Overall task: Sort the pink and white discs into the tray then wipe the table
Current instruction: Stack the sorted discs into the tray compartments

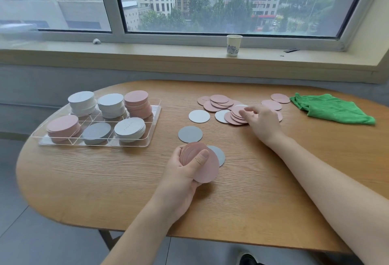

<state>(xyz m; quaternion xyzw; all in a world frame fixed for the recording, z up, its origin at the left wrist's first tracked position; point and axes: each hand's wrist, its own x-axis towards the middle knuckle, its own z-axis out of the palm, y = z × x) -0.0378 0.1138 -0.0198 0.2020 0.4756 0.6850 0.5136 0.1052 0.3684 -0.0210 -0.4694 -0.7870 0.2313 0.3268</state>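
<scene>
My left hand [186, 170] grips a stack of pink discs [205, 166] just above the table, thumb on top. My right hand [261, 120] reaches into the loose pile of pink discs [219, 101] at the table's middle right, fingertips on a small overlapped stack of pink discs [236, 114]. White discs [199, 116] [190, 134] lie loose nearby, one partly under my left hand's stack. A clear divided tray [152, 132] at the left holds pink and white stacks. A green cloth [330, 108] lies at the far right.
The oval wooden table [105, 180] has a curved edge at front and left. A paper cup [233, 45] stands on the window sill behind. Two more pink discs [280, 98] lie beside the cloth. A dark shoe [248, 259] shows below the table edge.
</scene>
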